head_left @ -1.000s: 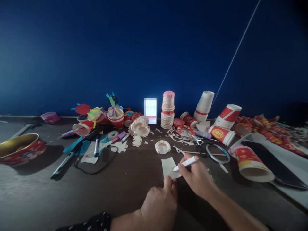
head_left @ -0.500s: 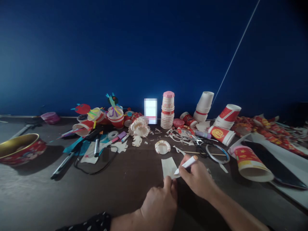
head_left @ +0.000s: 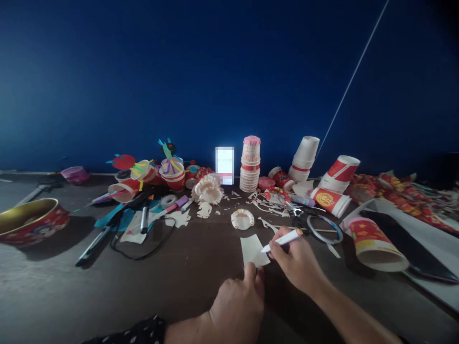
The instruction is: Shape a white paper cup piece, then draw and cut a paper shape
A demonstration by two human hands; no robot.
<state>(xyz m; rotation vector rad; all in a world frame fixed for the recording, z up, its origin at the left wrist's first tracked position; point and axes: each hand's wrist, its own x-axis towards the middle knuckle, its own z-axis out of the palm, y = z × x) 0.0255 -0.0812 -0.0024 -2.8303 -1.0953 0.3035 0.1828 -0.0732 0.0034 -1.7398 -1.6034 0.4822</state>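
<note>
A small pale piece of paper (head_left: pixel 251 247) lies on the dark table in front of me. My left hand (head_left: pixel 239 298) is closed at its near edge, with the thumb and index finger on the paper. In my right hand (head_left: pixel 296 260) is a white marker (head_left: pixel 281 240) with an orange end, gripped like a pen. Its tip points left, over the paper's right side; whether it touches cannot be made out. Just beyond the paper sits a white ring-shaped piece with a rolled rim (head_left: pixel 243 219).
Stacked paper cups (head_left: pixel 250 167) stand at the back, near a glowing blurred screen (head_left: pixel 224 165). Scissors (head_left: pixel 299 217) and a tape roll (head_left: pixel 324 228) lie right, by a tipped cup (head_left: pixel 376 243). At left are a red-gold bowl (head_left: pixel 32 229) and a black pen (head_left: pixel 98 243).
My right hand has shifted slightly right with the marker, which now lies flatter, its tip farther from the paper's near edge. My left hand has stayed put.
</note>
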